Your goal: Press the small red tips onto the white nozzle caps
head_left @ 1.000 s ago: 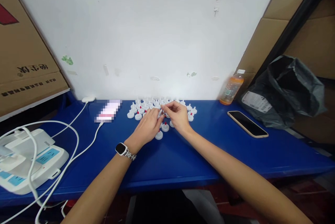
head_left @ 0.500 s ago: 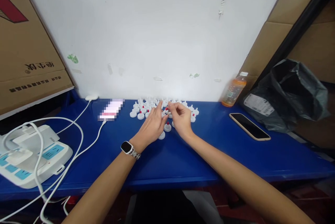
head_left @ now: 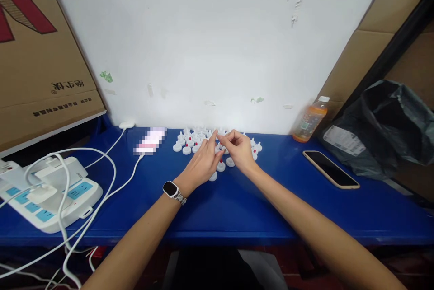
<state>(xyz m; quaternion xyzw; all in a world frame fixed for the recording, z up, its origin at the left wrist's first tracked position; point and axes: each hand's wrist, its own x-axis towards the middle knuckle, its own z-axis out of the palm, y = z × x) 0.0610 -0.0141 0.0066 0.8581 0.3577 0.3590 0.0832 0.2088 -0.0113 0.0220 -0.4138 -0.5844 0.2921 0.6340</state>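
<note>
Many white nozzle caps [head_left: 177,147] stand in a group on the blue table near the wall, some with small red tips. My left hand [head_left: 203,158] is over the group's middle, its thumb and fingers around a white nozzle cap [head_left: 219,147] that is partly hidden. Right beside it, my right hand [head_left: 241,151] pinches with thumb and index finger at the top of that cap; whatever sits in this pinch is too small and covered to make out. In front of the hands are a red-tipped cap [head_left: 220,166] and a plain white cap [head_left: 230,161].
A white power strip [head_left: 50,211] with looping cables lies at the left, below a cardboard box [head_left: 44,68]. A charging phone [head_left: 151,141] lies left of the caps. To the right are an orange drink bottle [head_left: 310,120], another phone [head_left: 330,169] and a dark plastic bag [head_left: 376,132].
The whole view has shifted slightly, so things appear farther right. My hands stay together over the caps, and the red piece seen between them earlier is now mostly covered.
</note>
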